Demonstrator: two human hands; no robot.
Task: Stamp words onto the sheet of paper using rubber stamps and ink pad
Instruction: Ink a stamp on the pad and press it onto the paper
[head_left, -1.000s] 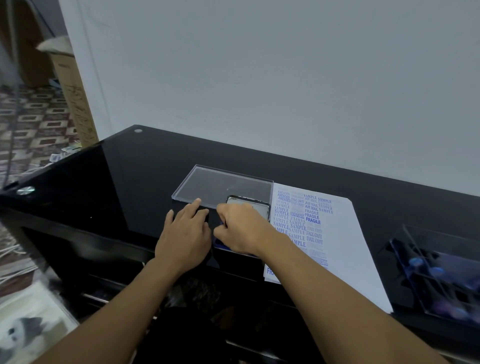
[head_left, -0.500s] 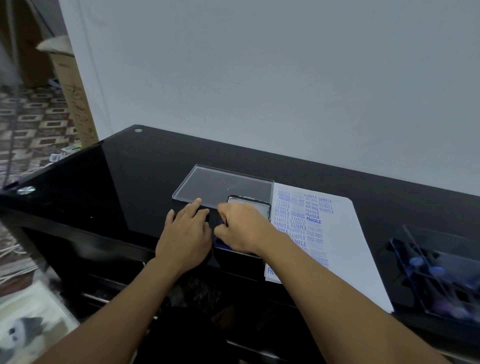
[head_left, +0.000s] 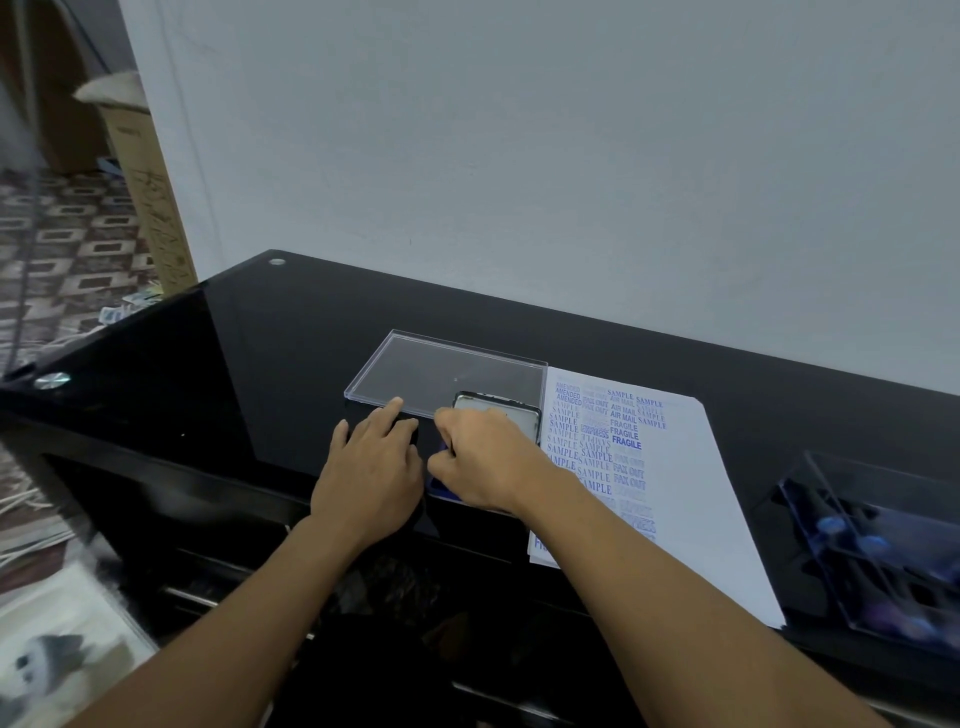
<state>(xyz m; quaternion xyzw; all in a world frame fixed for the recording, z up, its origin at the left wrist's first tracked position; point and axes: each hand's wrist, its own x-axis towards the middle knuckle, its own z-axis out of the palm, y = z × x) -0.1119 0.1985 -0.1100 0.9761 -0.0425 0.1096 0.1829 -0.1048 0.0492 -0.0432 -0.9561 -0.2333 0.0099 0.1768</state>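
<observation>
On the black table (head_left: 234, 374), just left of the sheet of paper (head_left: 691, 493), my right hand (head_left: 488, 460) sits curled over the ink pad (head_left: 441, 488), fingers tucked under. Whatever they pinch is hidden beneath my palm, so I cannot tell if a stamp is there. My left hand (head_left: 371, 478) lies flat and relaxed beside it, fingertips touching the near edge of a clear plastic lid (head_left: 447, 374). At far right a clear box (head_left: 883, 545) is blurred and cut off.
</observation>
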